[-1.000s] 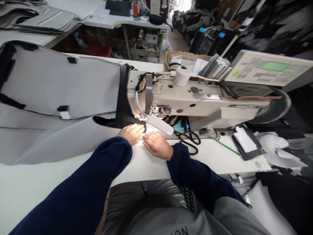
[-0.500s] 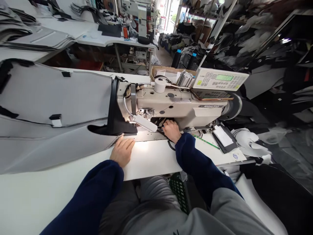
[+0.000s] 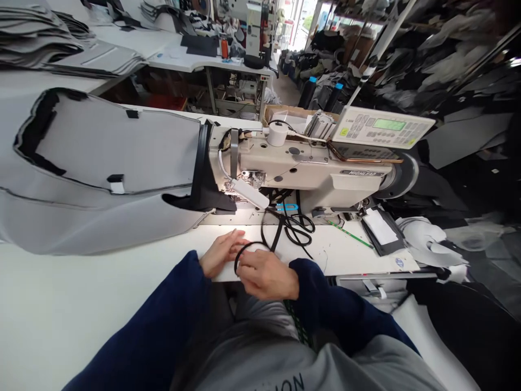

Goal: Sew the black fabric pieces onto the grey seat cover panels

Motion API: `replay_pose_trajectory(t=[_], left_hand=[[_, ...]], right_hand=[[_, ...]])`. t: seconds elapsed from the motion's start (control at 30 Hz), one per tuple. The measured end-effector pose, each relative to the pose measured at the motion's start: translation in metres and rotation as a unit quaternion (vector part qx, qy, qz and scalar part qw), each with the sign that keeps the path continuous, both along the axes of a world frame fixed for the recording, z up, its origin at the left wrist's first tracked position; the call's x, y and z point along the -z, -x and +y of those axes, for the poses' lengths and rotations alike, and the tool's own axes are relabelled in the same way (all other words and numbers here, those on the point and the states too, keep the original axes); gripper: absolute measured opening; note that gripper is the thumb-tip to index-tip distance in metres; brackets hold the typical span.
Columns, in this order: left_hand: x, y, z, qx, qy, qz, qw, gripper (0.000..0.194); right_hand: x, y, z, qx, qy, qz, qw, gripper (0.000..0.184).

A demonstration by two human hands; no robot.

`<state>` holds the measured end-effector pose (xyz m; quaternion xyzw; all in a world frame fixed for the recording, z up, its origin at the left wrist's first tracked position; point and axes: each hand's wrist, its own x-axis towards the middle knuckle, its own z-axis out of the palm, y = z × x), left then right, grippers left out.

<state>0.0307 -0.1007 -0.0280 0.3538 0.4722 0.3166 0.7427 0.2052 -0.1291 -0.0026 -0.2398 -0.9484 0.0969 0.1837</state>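
Near the table's front edge, my right hand (image 3: 266, 274) is closed on a narrow black strip (image 3: 239, 258), which bends in a loop in front of its fingers. Close beside it is my left hand (image 3: 223, 252), its fingers stretched toward the loop and partly hidden behind the strip. More black strip (image 3: 299, 228) lies in coils on the sewing machine's bed. Just behind the coils rests a light-blue handled tool (image 3: 288, 207). A large grey padded piece with black edging (image 3: 134, 146) lies at left, its black end flap (image 3: 207, 190) by the needle area of the sewing machine (image 3: 301, 168).
A control panel (image 3: 385, 127) stands above the machine, with a phone-like slab (image 3: 364, 153) below it. A green pencil-like stick (image 3: 350, 234) and a dark pad with white paper (image 3: 380, 228) lie at right. Stacked grey pieces (image 3: 97, 62) sit on the far table.
Both hands have come together at the table's front edge. My right hand has drawn black strip out from under the machine arm. My left hand has left the padded piece. The view has shifted slightly.
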Motion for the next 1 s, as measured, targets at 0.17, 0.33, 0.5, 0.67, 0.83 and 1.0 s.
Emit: replay_pose_trajectory(t=[0.17, 0.33, 0.5, 0.67, 0.83, 1.0], left_hand=[[-0.002, 0.008, 0.007, 0.021, -0.069, 0.082, 0.994, 0.045], [0.006, 0.009, 0.005, 0.024, -0.091, 0.134, 0.987, 0.048], [0.008, 0.002, 0.005, 0.031, -0.113, 0.129, 0.985, 0.057], [0.013, 0.003, 0.007, 0.084, -0.204, 0.233, 0.947, 0.042], [0.009, 0.006, 0.001, 0.175, -0.277, 0.355, 0.876, 0.04], [0.003, 0.004, -0.001, 0.124, -0.303, 0.316, 0.89, 0.028]], right_hand=[[0.015, -0.002, -0.006, 0.032, 0.095, 0.027, 0.995, 0.019], [0.036, -0.022, 0.012, 0.129, 0.119, 0.083, 0.981, 0.018], [0.049, -0.024, 0.011, 0.119, 0.083, 0.078, 0.986, 0.017], [0.047, -0.023, 0.003, 0.084, 0.125, 0.093, 0.984, 0.017], [0.042, -0.036, 0.011, 0.23, 0.17, 0.125, 0.95, 0.016], [0.031, -0.036, 0.002, 0.213, 0.139, 0.088, 0.963, 0.017]])
